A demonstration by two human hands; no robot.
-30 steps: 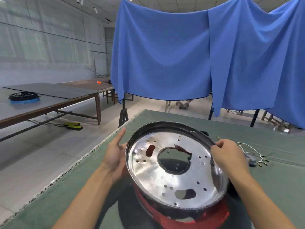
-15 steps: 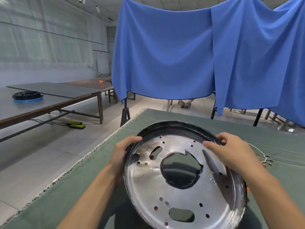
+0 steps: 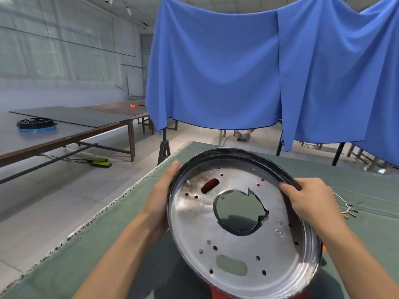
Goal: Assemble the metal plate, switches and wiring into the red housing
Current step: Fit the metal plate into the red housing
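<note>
The metal plate [image 3: 241, 214] is bare silvery sheet, glossy and mirror-like, with a dull smoky smear near its upper left and a dark shiny rim; the edge of its centre hole looks ragged. Red housing [image 3: 218, 292] peeking out below it has a smooth painted or plastic look. The table cover [image 3: 71, 255] is matt green cloth, felt-like, its left edge frayed and rough. Thin bare wiring [image 3: 347, 209] lies on it. Behind hangs a soft matt blue drape [image 3: 237, 67]. The side table [image 3: 71, 128] has a smooth grey top on wooden framing
</note>
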